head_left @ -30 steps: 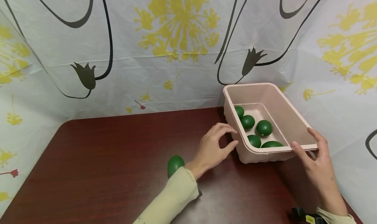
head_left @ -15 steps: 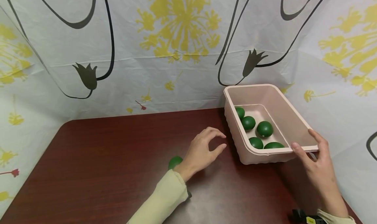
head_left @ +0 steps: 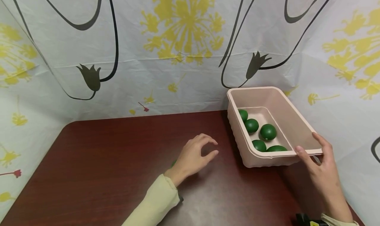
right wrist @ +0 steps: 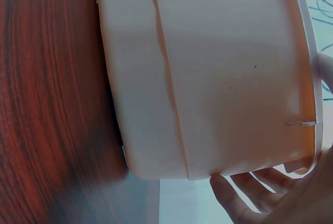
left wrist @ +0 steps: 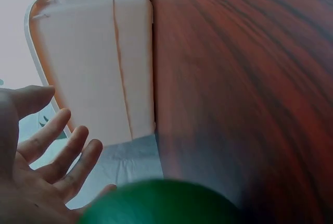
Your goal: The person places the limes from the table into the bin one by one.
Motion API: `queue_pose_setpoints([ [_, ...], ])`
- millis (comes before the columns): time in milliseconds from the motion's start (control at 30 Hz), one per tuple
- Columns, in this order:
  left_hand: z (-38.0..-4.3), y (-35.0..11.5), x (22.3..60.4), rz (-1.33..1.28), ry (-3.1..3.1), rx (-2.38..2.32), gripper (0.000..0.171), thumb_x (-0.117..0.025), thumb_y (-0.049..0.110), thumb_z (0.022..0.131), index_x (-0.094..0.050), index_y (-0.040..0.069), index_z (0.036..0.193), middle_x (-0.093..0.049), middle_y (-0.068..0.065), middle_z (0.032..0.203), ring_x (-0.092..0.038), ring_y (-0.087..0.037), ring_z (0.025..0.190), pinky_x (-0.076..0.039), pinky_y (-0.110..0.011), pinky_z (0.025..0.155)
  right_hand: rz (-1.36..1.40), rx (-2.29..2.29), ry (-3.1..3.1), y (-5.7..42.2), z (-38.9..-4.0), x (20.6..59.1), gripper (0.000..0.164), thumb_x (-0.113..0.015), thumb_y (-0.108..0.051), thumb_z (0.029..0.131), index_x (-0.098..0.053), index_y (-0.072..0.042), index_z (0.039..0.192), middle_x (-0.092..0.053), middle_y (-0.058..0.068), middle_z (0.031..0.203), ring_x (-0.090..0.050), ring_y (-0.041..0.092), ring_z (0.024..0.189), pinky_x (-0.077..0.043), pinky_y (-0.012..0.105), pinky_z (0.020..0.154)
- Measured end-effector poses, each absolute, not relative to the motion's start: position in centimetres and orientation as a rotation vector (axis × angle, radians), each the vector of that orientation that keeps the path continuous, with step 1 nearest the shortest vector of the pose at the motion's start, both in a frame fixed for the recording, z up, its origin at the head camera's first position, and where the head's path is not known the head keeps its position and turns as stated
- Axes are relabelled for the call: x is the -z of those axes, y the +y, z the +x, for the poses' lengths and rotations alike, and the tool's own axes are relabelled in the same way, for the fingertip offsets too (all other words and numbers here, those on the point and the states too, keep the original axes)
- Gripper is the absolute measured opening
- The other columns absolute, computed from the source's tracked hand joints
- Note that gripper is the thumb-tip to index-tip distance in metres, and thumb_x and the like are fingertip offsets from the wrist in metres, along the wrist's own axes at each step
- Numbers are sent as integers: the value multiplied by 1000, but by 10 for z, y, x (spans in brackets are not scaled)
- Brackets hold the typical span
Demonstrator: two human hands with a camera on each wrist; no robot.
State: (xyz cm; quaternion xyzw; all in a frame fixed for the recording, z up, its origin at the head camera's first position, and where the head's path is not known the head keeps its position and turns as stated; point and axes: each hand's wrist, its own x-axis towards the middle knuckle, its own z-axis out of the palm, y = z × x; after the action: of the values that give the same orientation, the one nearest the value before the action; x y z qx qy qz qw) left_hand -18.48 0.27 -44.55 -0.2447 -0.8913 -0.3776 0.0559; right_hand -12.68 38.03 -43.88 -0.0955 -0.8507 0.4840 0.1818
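Observation:
A pale pink plastic bin [head_left: 265, 160] stands at the back right of the table, with several smooth, dark green, egg-shaped objects [head_left: 268, 132] inside. My right hand [head_left: 323, 170] holds its near right corner, thumb on the front rim and fingers over the right side; the right wrist view shows fingers [right wrist: 229, 195] against the outer wall. My left hand [head_left: 191, 158] hovers left of the bin, fingers relaxed and apart, holding nothing. Another green egg-shaped object [left wrist: 161, 203] looms close in the left wrist view; in the head view the left hand hides nearly all of it.
The dark red-brown wooden table [head_left: 104, 166] spreads left and in front of the bin. A white sheet [head_left: 166, 74] with yellow and grey flower prints hangs behind and at both sides. Dark wrist gear [head_left: 310, 221] shows by the right sleeve.
My left hand has drawn away from the bin's left side, moving left and covering the loose green object. The right hand keeps its hold on the corner. The camera view has tilted slightly.

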Motion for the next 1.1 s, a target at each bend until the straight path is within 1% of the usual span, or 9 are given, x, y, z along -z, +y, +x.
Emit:
queue_pose_setpoints([
  [200,-183,-8,448,-720,-2752,1160,28,-73,36,98,-72,24,122,-67,11,125,-63,-13,126,-48,-44,111,-272,-1365,-2402,381,-125,439,75,-63,-21,103,-23,-37,164,-23,-3,165,-39,1,137,-35,-2,94],
  [400,-182,-14,449,-739,-2772,1173,28,-73,36,98,-71,23,123,-67,11,125,-63,-16,125,-48,-46,111,-270,-1364,-2391,382,-125,437,74,-63,-21,103,-25,-37,164,-25,-12,160,-41,0,133,-36,-1,92],
  [467,-183,-16,449,-744,-2772,1177,29,-73,36,98,-71,23,123,-67,10,125,-64,-17,124,-48,-47,110,-272,-1364,-2386,383,-125,437,74,-63,-20,103,-25,-37,164,-26,-13,159,-42,-1,131,-36,0,91],
  [667,-179,-28,455,-709,-2810,1194,31,-74,39,97,-71,24,124,-68,9,125,-65,-21,121,-51,-48,107,-270,-1361,-2394,381,-125,438,74,-63,-21,103,-25,-37,164,-26,-7,162,-41,-1,133,-35,-1,91],
  [767,-178,-35,458,-703,-2815,1195,33,-75,42,96,-71,24,123,-69,8,125,-66,-22,120,-52,-48,105,-271,-1364,-2395,380,-126,437,74,-63,-22,103,-25,-37,164,-25,-6,163,-40,0,133,-35,-1,92],
  [967,-175,-50,461,-696,-2823,1183,39,-77,49,92,-72,26,123,-67,14,123,-64,-16,121,-52,-45,106,-277,-1368,-2393,380,-127,437,74,-63,-22,103,-24,-37,164,-25,-6,162,-41,0,133,-36,-1,92],
  [1100,-171,-59,462,-698,-2861,1169,44,-77,55,90,-71,27,124,-67,14,124,-63,-14,122,-51,-47,106,-273,-1364,-2396,381,-127,439,74,-63,-22,103,-25,-37,164,-27,-5,160,-42,0,129,-36,-1,90],
])
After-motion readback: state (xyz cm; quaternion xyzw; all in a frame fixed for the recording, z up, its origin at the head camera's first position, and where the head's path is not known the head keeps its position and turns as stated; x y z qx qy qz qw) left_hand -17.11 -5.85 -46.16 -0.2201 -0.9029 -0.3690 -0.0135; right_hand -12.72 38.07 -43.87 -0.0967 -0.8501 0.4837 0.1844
